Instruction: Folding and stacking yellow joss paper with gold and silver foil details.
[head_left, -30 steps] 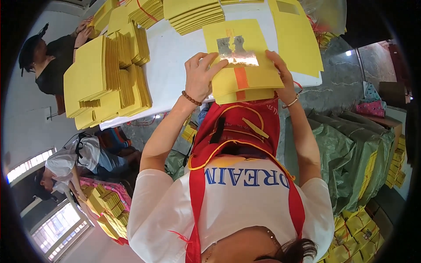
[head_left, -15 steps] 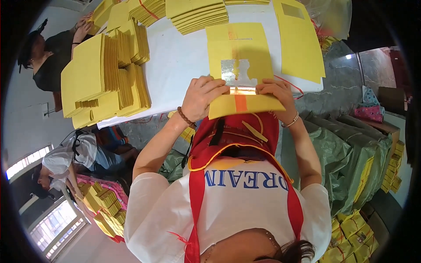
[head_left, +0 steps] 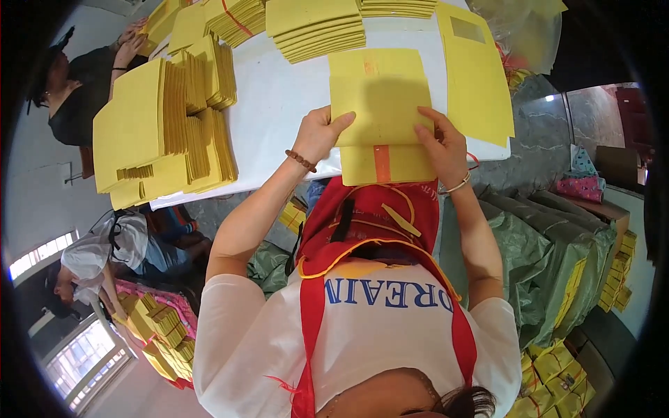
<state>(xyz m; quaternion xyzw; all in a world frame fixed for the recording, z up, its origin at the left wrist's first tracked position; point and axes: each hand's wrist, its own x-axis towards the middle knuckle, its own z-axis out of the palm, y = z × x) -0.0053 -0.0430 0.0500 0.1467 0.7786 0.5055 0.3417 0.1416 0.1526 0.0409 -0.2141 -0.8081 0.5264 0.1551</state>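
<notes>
Both hands press a folded yellow envelope (head_left: 382, 97) on the white table (head_left: 279, 104): left hand (head_left: 319, 134) at 9 o'clock, right hand (head_left: 440, 143) at 3, each grip pinching its edge.

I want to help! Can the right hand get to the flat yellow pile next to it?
Probably yes. The right hand rests on the yellow sheet, and the flat yellow pile lies just beside it with nothing between.
</notes>
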